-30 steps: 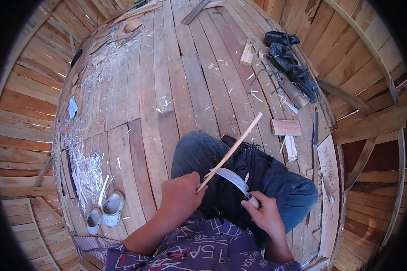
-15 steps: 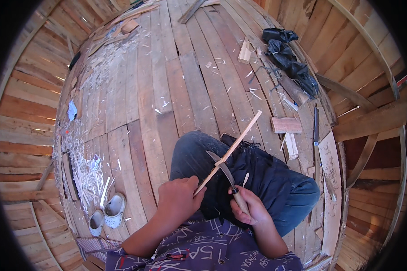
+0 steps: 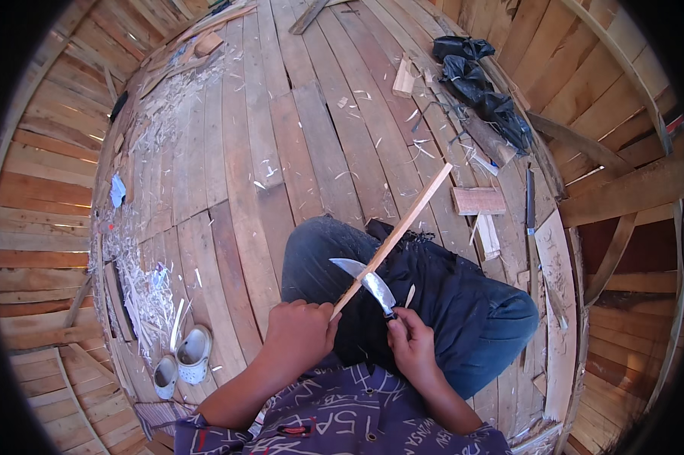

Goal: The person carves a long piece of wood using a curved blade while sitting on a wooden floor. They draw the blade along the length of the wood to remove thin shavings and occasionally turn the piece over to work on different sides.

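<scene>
My left hand is closed round the lower end of a long, thin wooden stick, which slants up and away to the right over my lap. In my right hand is a knife with a curved, shiny blade; my fingers mostly cover its handle. The blade crosses the stick a little above my left hand, and its tip shows on the left side of the stick. A pale wood shaving lies on the dark cloth over my legs, beside the blade.
White clogs stand at the left near a heap of shavings. To the right lie a wood block, a dark long-handled tool and a long board. Black plastic lies at the far right by the plank wall.
The knife has moved down the stick toward my left hand, and its blade has turned to show its flat side. The stick's far end has shifted up and right.
</scene>
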Available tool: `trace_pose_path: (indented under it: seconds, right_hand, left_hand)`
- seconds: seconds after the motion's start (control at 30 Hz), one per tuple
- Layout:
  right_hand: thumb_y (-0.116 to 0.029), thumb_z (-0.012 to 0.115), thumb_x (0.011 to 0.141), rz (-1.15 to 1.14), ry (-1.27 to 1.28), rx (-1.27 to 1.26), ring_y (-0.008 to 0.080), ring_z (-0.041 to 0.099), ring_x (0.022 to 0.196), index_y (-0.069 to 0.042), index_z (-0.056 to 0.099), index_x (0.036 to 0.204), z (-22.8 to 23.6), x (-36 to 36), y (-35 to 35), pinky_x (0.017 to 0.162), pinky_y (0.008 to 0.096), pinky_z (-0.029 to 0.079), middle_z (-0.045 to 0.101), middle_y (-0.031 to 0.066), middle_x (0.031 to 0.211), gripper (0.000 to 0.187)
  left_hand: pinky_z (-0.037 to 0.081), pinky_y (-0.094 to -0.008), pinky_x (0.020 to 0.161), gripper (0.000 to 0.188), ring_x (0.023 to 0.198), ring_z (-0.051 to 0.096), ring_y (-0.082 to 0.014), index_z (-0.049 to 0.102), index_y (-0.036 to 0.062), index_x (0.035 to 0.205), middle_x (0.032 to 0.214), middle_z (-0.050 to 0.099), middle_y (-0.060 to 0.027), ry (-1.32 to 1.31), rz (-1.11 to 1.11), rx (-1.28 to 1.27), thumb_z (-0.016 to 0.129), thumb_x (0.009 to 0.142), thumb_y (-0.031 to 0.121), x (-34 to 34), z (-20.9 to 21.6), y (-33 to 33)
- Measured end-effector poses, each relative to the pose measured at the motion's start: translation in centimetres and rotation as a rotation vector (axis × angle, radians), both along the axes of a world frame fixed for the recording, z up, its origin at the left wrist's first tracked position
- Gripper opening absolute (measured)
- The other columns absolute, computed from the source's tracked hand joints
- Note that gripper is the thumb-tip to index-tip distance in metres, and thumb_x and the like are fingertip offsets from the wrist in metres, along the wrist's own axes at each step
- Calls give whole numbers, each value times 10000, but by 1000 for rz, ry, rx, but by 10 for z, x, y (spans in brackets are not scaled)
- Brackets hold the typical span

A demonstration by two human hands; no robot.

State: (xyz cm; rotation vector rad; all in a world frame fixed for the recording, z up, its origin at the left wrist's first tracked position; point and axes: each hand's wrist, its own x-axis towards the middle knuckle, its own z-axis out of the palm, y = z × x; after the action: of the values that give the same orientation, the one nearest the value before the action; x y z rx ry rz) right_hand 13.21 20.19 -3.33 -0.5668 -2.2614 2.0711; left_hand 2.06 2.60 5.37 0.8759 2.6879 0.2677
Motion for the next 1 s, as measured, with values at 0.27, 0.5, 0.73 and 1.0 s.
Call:
trace_pose_path:
  seconds: [0.27, 0.5, 0.73, 1.0]
  right_hand:
    - [-101, 691, 902, 12, 176, 425, 307, 673, 608, -13, 619, 1076, -2, -21, 8, 560, 356, 522, 647, 148, 702, 208]
    - [-236, 502, 1038, 325, -313, -550, 70, 446, 414, -11, 584, 1118, 28, -15, 24, 380, 249, 356, 475, 0, 568, 252]
    - [-253, 420, 1064, 122, -418, -817, 70, 405, 357, 5, 579, 1091, 27, -6, 33, 334, 206, 324, 480, 0, 591, 304]
    - [-130, 729, 881, -45, 139, 398, 219, 618, 557, 18, 632, 1048, 16, -5, 1, 524, 335, 496, 625, 140, 726, 243]
  left_hand:
    - [476, -455, 530, 373, 516, 625, -329, 636, 70, 658, 539, 600, -137, -154, 31, -21, 583, 926, 324, 4, 11, -3]
    - [464, -415, 577, 256, 550, 639, -283, 653, 93, 684, 568, 618, -106, -50, 11, -33, 631, 863, 274, 11, 8, 4]
    - [466, -424, 608, 196, 559, 623, -297, 625, 85, 688, 561, 589, -110, -25, -25, 29, 671, 827, 216, 21, 4, 6]
    - [464, -424, 586, 248, 541, 627, -305, 620, 75, 696, 565, 610, -123, -58, -27, -3, 634, 871, 249, 16, 2, 4]
